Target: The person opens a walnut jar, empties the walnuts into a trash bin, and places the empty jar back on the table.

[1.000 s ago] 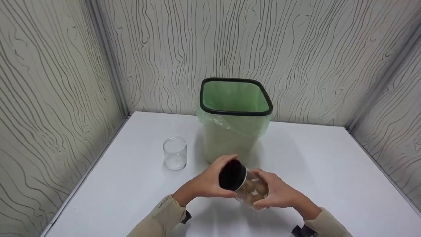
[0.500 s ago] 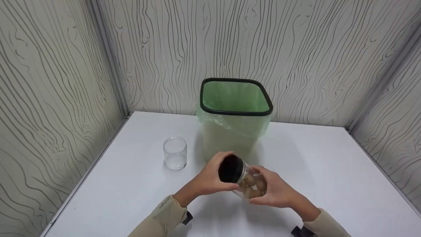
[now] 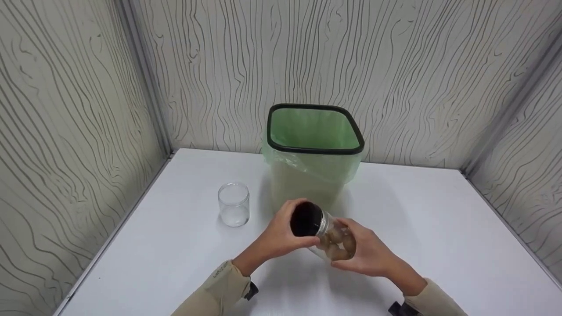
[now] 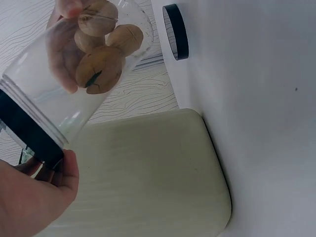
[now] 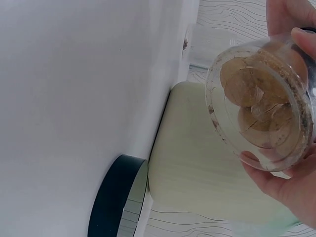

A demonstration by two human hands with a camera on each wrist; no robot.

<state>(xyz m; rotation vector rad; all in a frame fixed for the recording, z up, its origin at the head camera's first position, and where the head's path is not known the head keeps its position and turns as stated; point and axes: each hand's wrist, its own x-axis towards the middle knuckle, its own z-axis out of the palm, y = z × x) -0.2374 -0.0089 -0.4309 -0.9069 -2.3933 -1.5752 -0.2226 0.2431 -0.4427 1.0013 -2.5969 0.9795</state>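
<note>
- From where I stand, the person's left hand (image 3: 279,235) is wrapped round a black lid (image 3: 306,218), the thumb on its near edge and the fingers curled over the far edge.
- The right hand (image 3: 369,250) grasps the body of the clear jar (image 4: 54,106) near its base, thumb on the near side, fingers round the far side.
- That jar is up off the table between the two hands, tilted, its lidded end pointing toward ten o'clock and its base toward four. The lid sits over the mouth; how tightly, I cannot tell.
- Inside, several round, brown, nut-like pieces (image 4: 106,61) are bunched toward the base end, at least one with a dark crack in it.
- Both wrists come out of beige sleeves, the left sleeve (image 3: 215,287) at seven o'clock from the jar and the right sleeve (image 3: 439,298) at four.
- At ten o'clock from the hands a second clear jar (image 3: 234,206) stands upright without a lid.
- At twelve o'clock, just beyond the held jar, is a pale bin (image 3: 307,188) with a green liner (image 3: 314,129) held under a black rim (image 3: 316,151).
- All this is on or over a white table (image 3: 439,228), with a wood-grain-patterned wall (image 3: 272,52) behind.
</note>
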